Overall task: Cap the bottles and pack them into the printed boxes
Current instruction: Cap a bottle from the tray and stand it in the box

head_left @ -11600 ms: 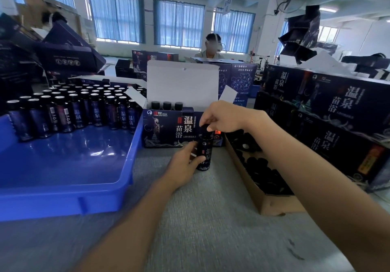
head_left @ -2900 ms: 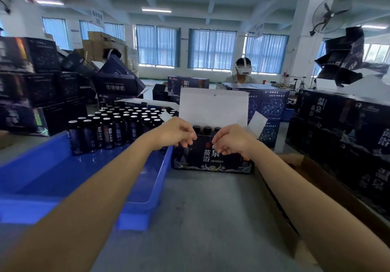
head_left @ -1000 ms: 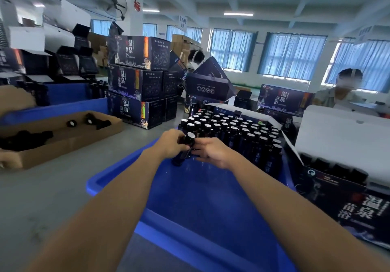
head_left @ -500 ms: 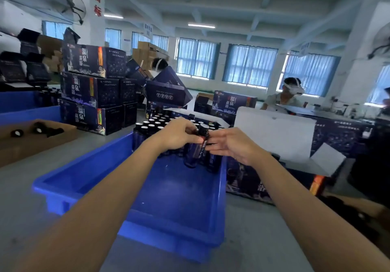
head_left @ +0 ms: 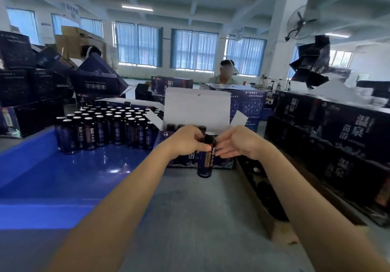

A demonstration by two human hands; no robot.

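Observation:
A dark bottle [head_left: 205, 162] with a silver-topped neck hangs upright just above the grey table, in front of the open printed box [head_left: 181, 162]. My left hand [head_left: 187, 140] grips its upper part from the left. Fingertips of my right hand [head_left: 238, 142] pinch it from the right. The box's white lid [head_left: 197, 107] stands up, and a few bottle tops [head_left: 175, 126] show inside behind my hands. Many more dark bottles [head_left: 101, 127] stand in rows in the blue tray [head_left: 63, 172] on the left.
A cardboard carton [head_left: 263, 189] holding black caps lies at the right of the table. Stacked printed boxes [head_left: 337, 141] line the right side, and more [head_left: 23, 94] pile up at the left. A seated person [head_left: 224, 74] works across the table.
The bottle came out of the blue tray and moved right, in front of the open printed box. Both hands still hold it. My view swung right.

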